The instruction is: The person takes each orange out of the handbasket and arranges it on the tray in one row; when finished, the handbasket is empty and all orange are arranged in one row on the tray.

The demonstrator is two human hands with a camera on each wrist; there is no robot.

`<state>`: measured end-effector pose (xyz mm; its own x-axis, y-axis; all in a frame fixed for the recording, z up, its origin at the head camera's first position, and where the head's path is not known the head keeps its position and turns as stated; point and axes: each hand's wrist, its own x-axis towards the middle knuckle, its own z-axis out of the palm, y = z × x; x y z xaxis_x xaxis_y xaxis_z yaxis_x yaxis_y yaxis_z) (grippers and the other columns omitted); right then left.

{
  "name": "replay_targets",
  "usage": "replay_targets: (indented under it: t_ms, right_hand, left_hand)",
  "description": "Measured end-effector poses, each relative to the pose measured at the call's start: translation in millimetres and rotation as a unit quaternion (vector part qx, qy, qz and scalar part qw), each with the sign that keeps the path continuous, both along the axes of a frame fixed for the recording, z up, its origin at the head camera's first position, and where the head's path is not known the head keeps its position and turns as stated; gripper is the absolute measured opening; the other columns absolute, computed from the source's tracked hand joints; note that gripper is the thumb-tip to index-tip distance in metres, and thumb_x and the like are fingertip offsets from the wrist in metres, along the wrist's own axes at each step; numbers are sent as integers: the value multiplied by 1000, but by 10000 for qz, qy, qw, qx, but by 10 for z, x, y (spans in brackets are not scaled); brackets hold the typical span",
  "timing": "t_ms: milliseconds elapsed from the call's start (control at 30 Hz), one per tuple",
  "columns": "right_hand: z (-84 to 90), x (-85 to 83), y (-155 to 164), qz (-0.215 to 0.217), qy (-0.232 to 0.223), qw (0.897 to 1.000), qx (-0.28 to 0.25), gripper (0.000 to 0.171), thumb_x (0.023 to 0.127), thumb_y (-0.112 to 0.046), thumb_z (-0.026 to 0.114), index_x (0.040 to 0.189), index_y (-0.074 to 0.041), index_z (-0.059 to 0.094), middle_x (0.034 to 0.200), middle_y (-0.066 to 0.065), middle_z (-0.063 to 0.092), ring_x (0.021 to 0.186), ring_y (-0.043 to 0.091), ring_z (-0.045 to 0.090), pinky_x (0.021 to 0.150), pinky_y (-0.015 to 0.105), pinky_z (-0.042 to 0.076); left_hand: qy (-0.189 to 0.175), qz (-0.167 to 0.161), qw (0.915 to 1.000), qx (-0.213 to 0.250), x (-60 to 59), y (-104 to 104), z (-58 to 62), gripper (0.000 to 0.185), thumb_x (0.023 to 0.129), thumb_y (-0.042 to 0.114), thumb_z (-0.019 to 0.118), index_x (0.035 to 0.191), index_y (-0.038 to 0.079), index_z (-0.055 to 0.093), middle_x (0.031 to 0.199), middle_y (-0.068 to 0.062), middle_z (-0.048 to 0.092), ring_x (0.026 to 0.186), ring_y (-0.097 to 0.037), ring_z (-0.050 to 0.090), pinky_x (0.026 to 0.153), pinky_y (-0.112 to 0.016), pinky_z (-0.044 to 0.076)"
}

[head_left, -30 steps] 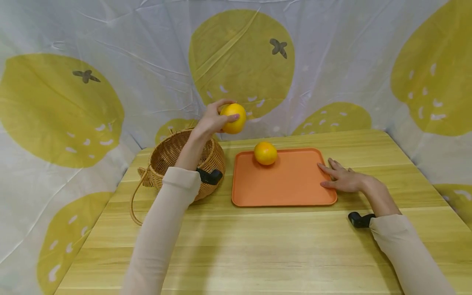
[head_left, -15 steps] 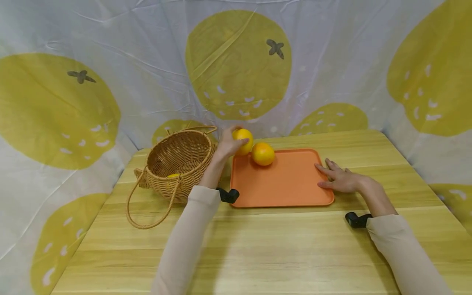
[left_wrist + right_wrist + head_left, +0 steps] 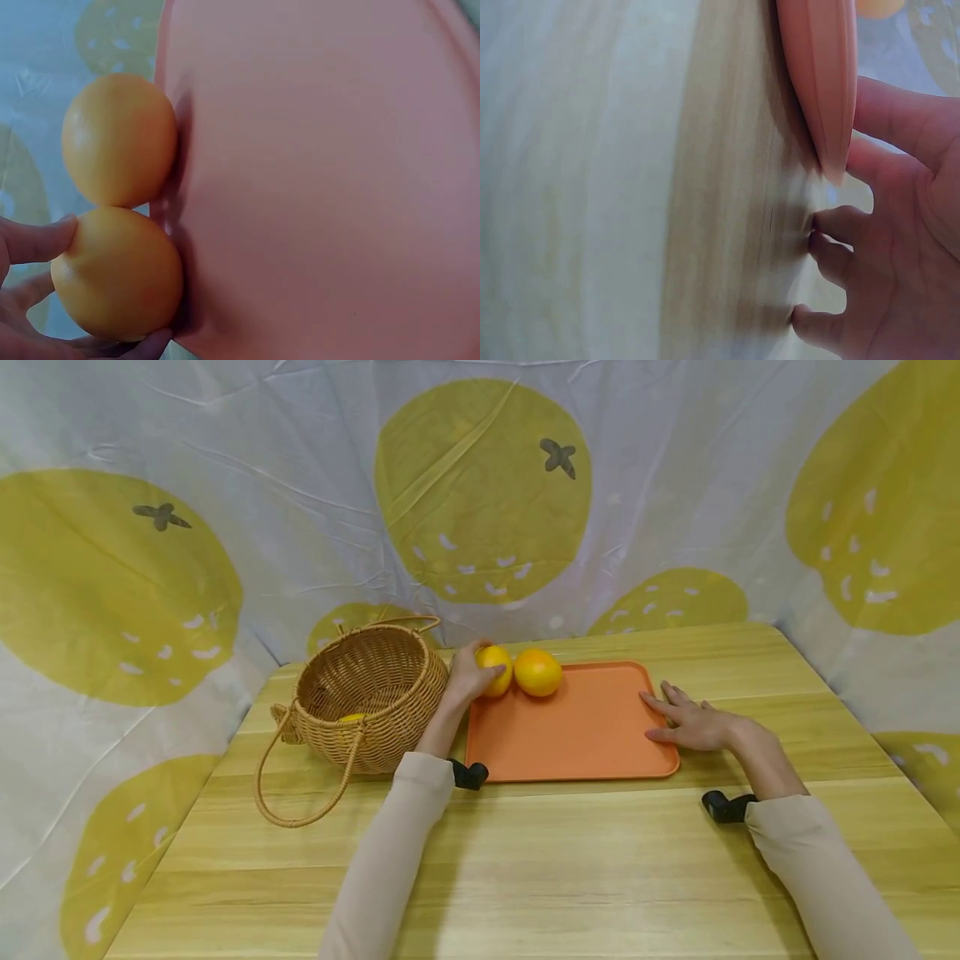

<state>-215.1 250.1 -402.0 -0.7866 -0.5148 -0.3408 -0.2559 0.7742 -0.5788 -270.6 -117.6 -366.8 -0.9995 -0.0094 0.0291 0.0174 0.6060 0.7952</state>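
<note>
Lemon (image 3: 495, 669) lower, now on tray (image 3: 585, 735)

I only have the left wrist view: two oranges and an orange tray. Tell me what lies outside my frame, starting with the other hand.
Observer: The right hand lies flat, fingers straight, against the right edge of the tray.
Operator: Say where the fruit sits on the tray.
Observer: At its far left corner; the left hand grips the yellower orange, which touches the deeper orange one.
Operator: Report anything left of the tray.
Observer: A wicker basket stands there, with something yellow showing inside.
</note>
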Motion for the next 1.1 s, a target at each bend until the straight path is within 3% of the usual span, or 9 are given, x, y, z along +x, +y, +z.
replay_targets:
  t_ms: [400,1100]
  right_hand:
    - [3,-5,-3,-13,-7,10000,17,85,106,-42,56,164,2,13,165,39,-11,153,57,-12,115,79,-5]
    - [5,3,1,-23,-13,10000,2,86,106,-43,57,164,2,13,165,39,-11,153,57,-12,115,79,-5]
  left_hand:
    - [213,-101,9994,-270,66,20,-42,50,96,14,73,143,5,60,137,-24,62,118,-40,60,97,-49,51]
    - [-135,-312,9981,-513,55,8,-23,56,101,20,69,152,9,52,150,-21,55,133,-39,55,109,-50,47]
